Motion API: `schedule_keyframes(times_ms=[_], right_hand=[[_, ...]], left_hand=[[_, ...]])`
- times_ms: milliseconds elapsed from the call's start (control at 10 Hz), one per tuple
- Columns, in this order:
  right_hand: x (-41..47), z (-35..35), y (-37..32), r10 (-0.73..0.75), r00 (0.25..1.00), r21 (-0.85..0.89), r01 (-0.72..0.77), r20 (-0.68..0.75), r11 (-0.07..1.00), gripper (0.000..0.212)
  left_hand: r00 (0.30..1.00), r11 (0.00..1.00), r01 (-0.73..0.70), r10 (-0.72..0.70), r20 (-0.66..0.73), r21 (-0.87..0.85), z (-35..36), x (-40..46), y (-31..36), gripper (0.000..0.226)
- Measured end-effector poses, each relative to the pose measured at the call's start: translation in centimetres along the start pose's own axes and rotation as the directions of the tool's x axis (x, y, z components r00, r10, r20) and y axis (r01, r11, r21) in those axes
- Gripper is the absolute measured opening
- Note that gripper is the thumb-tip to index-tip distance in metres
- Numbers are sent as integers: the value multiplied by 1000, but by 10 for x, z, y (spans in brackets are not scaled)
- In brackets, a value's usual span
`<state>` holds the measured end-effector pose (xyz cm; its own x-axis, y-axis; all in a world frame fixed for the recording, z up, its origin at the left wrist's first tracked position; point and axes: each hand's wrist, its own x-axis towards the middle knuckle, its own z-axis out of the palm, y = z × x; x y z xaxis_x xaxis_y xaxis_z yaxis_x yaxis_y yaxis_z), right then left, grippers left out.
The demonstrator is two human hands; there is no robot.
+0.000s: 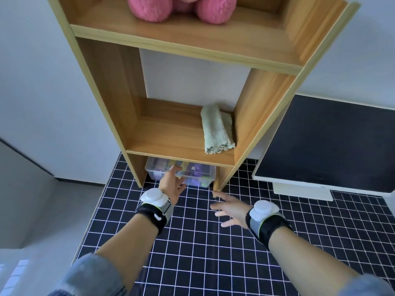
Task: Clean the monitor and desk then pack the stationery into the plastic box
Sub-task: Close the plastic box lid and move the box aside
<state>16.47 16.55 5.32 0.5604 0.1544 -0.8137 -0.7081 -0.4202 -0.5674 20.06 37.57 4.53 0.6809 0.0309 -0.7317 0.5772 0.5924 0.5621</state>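
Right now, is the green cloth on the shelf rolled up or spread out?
Rolled up: the green cloth lies as a compact roll at the right of the middle shelf.

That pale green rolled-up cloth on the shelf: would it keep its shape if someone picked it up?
Probably not. The pale green rolled-up cloth looks like soft, fluffy fabric, so it would likely sag and start unrolling, since nothing visible ties the roll. It seems light for its size, and its fuzzy surface should not slip on the wooden shelf.

Looks like a home desk corner: wooden shelf unit (192, 82) holding a pink plush toy (177, 7), monitor (333, 144) beside it on a grid-patterned desk mat (213, 253).
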Motion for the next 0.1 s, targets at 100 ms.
schedule_keyframes(times_ms=[100], right_hand=[[-12,-20,10,3,999,-20,-4,-45,1000,60]], left_hand=[[998,996,-14,18,-55,84,7,-3,-13,22]])
